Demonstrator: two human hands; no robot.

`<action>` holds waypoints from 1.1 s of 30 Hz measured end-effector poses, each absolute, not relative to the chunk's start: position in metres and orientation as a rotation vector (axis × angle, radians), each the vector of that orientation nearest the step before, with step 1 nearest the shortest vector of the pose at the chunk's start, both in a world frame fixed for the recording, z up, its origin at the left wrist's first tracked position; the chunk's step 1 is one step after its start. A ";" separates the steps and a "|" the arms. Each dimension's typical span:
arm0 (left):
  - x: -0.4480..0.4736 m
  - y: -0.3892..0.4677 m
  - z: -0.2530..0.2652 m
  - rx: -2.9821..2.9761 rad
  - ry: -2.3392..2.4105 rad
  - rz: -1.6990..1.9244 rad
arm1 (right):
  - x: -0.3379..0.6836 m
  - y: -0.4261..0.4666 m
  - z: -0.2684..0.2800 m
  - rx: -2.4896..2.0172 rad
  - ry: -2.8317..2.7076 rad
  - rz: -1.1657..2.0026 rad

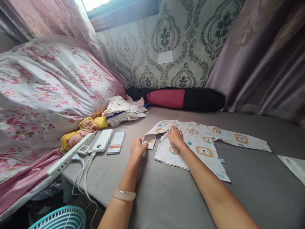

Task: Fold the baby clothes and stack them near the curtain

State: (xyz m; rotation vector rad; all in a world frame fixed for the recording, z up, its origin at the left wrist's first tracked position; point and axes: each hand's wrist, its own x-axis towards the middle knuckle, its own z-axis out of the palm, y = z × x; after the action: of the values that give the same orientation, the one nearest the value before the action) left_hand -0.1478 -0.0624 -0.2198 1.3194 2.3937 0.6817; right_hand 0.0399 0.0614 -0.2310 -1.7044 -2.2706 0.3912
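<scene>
A small white long-sleeved shirt (194, 143) with orange lion prints lies spread on the grey bed sheet. Its right-hand sleeve stretches out flat, while the left-hand sleeve bends down toward me. My left hand (138, 148) pinches the cuff of that bent sleeve between thumb and fingers. Near the armpit on the same side, my right hand (175, 136) presses on the shirt with its fingers bent down; whether it grips a fold of cloth is hard to see. A bracelet (124, 194) circles my left wrist.
Folded clothes (126, 109) are piled at the back left, beside a yellow plush toy (83, 130). A power strip (71, 154), a white power bank (103, 140) and cables lie left. A black-and-red roll (176, 98) lines the wall. A teal basket (64, 218) stands below the bed edge.
</scene>
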 end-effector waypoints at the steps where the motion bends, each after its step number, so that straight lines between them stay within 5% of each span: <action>1: -0.149 -0.061 -0.219 1.278 2.392 0.671 | 0.037 0.060 -0.232 -1.724 -2.244 0.391; 14: -0.138 -0.052 -0.187 1.210 2.414 0.602 | 0.033 0.052 -0.242 -1.738 -2.226 0.243; 33: -0.174 0.024 -0.198 1.257 1.901 1.918 | 0.033 0.055 -0.245 -1.735 -2.241 0.197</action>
State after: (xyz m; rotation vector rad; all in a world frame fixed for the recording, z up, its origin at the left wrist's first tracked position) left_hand -0.1739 0.0236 -0.1980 1.2569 1.9015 1.9178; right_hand 0.0331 0.0551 -0.2447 -1.7346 -2.2405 0.1966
